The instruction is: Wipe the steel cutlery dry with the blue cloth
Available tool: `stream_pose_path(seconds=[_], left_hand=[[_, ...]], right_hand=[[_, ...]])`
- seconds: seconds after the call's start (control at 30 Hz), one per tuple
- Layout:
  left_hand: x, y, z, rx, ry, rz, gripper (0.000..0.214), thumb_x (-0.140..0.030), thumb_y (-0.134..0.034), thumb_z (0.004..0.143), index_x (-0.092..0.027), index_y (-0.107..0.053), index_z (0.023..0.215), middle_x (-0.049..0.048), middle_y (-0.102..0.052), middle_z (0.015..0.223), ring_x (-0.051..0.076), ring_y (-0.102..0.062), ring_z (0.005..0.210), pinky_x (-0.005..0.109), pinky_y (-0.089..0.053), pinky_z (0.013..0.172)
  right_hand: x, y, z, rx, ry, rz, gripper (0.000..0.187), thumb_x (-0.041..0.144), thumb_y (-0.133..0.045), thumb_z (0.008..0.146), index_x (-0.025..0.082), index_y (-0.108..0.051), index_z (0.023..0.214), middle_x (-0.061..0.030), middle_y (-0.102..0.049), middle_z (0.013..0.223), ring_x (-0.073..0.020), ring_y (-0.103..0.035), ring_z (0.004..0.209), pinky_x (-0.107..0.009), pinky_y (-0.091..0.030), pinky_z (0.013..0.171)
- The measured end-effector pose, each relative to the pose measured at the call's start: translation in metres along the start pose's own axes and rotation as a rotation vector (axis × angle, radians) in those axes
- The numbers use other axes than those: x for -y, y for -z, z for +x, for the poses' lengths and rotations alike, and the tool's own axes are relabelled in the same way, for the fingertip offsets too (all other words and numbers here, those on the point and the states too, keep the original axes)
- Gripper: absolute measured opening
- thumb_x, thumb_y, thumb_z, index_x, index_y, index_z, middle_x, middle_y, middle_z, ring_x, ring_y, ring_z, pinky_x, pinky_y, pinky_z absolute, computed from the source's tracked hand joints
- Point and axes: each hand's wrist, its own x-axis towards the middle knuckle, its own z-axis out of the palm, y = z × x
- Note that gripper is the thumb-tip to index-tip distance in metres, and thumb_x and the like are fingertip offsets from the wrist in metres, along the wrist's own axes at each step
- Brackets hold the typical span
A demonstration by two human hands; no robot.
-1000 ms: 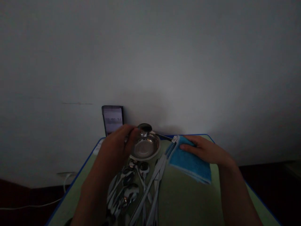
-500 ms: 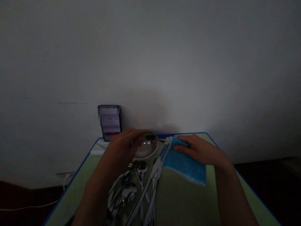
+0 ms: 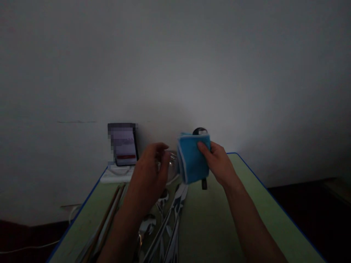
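Observation:
My right hand (image 3: 216,159) grips a folded blue cloth (image 3: 194,159) above the table, thumb on its front. A dark, shiny rounded end of a utensil (image 3: 200,130) shows over the cloth's top edge. Below the cloth a short dark strip (image 3: 204,183) shows, perhaps its handle; the middle is hidden. My left hand (image 3: 153,164) is half curled with thumb and fingers apart, and I see nothing in it. Just behind it is a shiny round metal bowl shape (image 3: 172,164), partly covered by the hand and the cloth.
Metal tongs (image 3: 171,223) and several spoons (image 3: 148,223) lie on the green, blue-edged table (image 3: 219,226). Long thin sticks (image 3: 105,219) lie at the left. A phone (image 3: 124,144) stands on a white base (image 3: 115,175) near the wall.
My right hand has raised the cloth and turned it upright, with a utensil's rounded end now showing behind it. My left hand has drawn slightly left and down from the bowl shape.

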Motion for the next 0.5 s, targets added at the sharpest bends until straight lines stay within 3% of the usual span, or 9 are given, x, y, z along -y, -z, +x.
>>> stream_pose_path(seconds=[0.07,0.13,0.2,0.27,0.37,0.5], left_hand=[[0.000,0.005,0.000,0.127,0.045,0.001,0.025,-0.037,-0.040,0.089,-0.018,-0.055,0.096,0.0033,-0.063,0.086,0.018,-0.061,0.078,0.031,-0.046,0.072],[-0.001,0.007,-0.002,0.358,-0.004,0.006,0.029,-0.038,-0.035,0.091,-0.019,-0.057,0.089,0.0019,-0.063,0.080,0.018,-0.060,0.075,0.030,-0.045,0.069],[-0.004,0.004,-0.006,0.565,-0.068,0.004,0.030,-0.039,-0.034,0.091,-0.019,-0.056,0.087,0.0016,-0.062,0.079,0.018,-0.059,0.073,0.029,-0.043,0.066],[-0.005,-0.002,-0.009,0.687,-0.075,-0.001,0.030,-0.040,-0.035,0.090,-0.019,-0.055,0.085,0.0017,-0.062,0.077,0.017,-0.059,0.070,0.028,-0.042,0.063],[-0.002,-0.013,-0.011,0.684,-0.064,0.029,0.027,-0.035,-0.032,0.091,-0.018,-0.054,0.090,0.0043,-0.065,0.085,0.018,-0.060,0.075,0.029,-0.042,0.066],[0.004,-0.013,-0.010,0.666,-0.093,0.104,0.031,-0.033,-0.030,0.091,-0.018,-0.056,0.092,0.0066,-0.065,0.088,0.020,-0.060,0.079,0.031,-0.041,0.069]], right_hand=[[-0.003,-0.008,0.005,-0.148,-0.056,0.306,0.037,0.053,-0.051,0.078,0.017,-0.057,0.082,-0.0023,-0.063,0.072,-0.0159,-0.057,0.063,-0.027,-0.044,0.057],[-0.003,-0.018,0.008,-0.246,-0.120,0.568,0.036,0.050,-0.056,0.075,0.017,-0.058,0.089,-0.0033,-0.066,0.077,-0.0169,-0.060,0.067,-0.028,-0.048,0.061],[-0.002,-0.028,0.008,-0.325,-0.185,0.744,0.034,0.046,-0.060,0.073,0.016,-0.059,0.089,-0.0034,-0.067,0.079,-0.0161,-0.062,0.070,-0.029,-0.050,0.065],[-0.001,-0.038,0.005,-0.381,-0.241,0.849,0.032,0.044,-0.062,0.073,0.015,-0.060,0.086,-0.0026,-0.067,0.077,-0.0141,-0.061,0.067,-0.027,-0.050,0.067],[0.000,-0.051,0.002,-0.381,-0.294,0.948,0.032,0.044,-0.063,0.073,0.013,-0.062,0.082,-0.0020,-0.067,0.072,-0.0124,-0.060,0.061,-0.027,-0.051,0.065],[-0.004,-0.053,0.008,-0.417,-0.292,1.048,0.030,0.038,-0.067,0.071,0.011,-0.064,0.086,-0.0045,-0.070,0.082,-0.0135,-0.063,0.068,-0.028,-0.052,0.071]])
